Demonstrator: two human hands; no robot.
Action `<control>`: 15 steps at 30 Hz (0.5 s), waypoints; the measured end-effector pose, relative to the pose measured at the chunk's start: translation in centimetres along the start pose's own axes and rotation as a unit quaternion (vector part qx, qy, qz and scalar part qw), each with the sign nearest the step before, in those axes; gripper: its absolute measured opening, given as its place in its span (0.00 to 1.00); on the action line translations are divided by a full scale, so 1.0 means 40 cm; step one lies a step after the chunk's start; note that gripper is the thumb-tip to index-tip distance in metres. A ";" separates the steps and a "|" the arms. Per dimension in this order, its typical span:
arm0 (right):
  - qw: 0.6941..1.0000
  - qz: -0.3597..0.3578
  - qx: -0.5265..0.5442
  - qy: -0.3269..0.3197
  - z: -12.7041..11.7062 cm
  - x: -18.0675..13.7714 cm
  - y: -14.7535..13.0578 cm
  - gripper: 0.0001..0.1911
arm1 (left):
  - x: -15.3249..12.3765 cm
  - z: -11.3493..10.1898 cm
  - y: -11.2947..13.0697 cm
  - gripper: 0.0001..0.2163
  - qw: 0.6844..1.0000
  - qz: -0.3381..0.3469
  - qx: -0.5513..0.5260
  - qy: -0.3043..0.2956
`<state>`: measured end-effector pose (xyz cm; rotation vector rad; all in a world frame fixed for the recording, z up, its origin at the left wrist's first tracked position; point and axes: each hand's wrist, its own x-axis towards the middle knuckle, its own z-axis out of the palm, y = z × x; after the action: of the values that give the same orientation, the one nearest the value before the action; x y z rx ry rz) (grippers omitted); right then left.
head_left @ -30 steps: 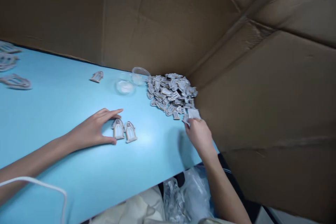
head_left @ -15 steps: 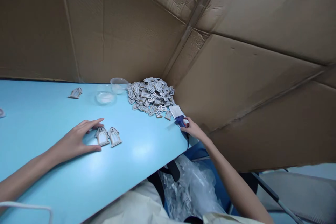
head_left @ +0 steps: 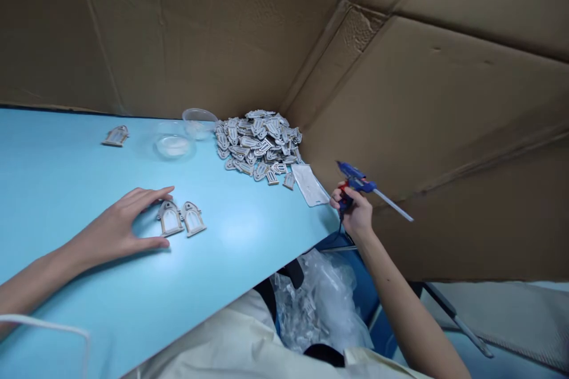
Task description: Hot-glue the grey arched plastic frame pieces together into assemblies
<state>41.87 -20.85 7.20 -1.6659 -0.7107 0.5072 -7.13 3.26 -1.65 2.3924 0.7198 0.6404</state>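
My right hand (head_left: 355, 213) is closed round the grip of a blue glue gun (head_left: 355, 180), held in the air just off the right end of the light blue table (head_left: 66, 183); a pale glue stick juts from its back toward the right. My left hand (head_left: 120, 226) lies flat on the table with fingers spread, thumb and forefinger touching the left one of two arched window-shaped wooden pieces (head_left: 181, 217) lying side by side. A white pad (head_left: 310, 185) rests near the table's right edge.
A heap of several small wooden pieces (head_left: 258, 143) lies at the back right corner, with two clear plastic dishes (head_left: 175, 145) beside it and a lone wooden piece (head_left: 115, 135) further left. Cardboard walls (head_left: 400, 100) close the back and right. Crumpled plastic bags (head_left: 320, 308) sit below the table.
My right hand has lifted the glue gun off the white pad and drawn it to the right, clear of the table edge. The left hand has stayed by the two pieces.
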 end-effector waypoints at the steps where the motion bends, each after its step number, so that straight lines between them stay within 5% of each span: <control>1: 0.999 -0.019 0.042 -0.006 0.038 -0.003 -0.015 0.20 | 0.003 0.008 0.014 0.42 1.000 0.002 0.007 0.011; 5: 0.981 -0.085 0.129 -0.115 0.267 -0.018 -0.079 0.21 | 0.029 0.054 0.102 0.47 0.998 -0.026 0.055 0.013; 10: 0.940 -0.182 0.155 -0.242 0.561 -0.054 -0.073 0.22 | 0.052 0.080 0.157 0.28 0.996 -0.042 0.078 -0.032; 12: 0.935 -0.180 0.142 -0.270 0.620 -0.080 -0.034 0.24 | 0.042 0.070 0.151 0.27 0.995 -0.061 0.074 -0.008; 15: 0.927 -0.162 0.071 -0.331 0.628 -0.117 0.020 0.21 | 0.020 0.052 0.136 0.34 0.993 -0.093 0.074 0.027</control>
<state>21.77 -6.35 0.90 -1.1925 -1.3805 0.8701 -3.45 -0.83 0.42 2.4115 1.0318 0.5929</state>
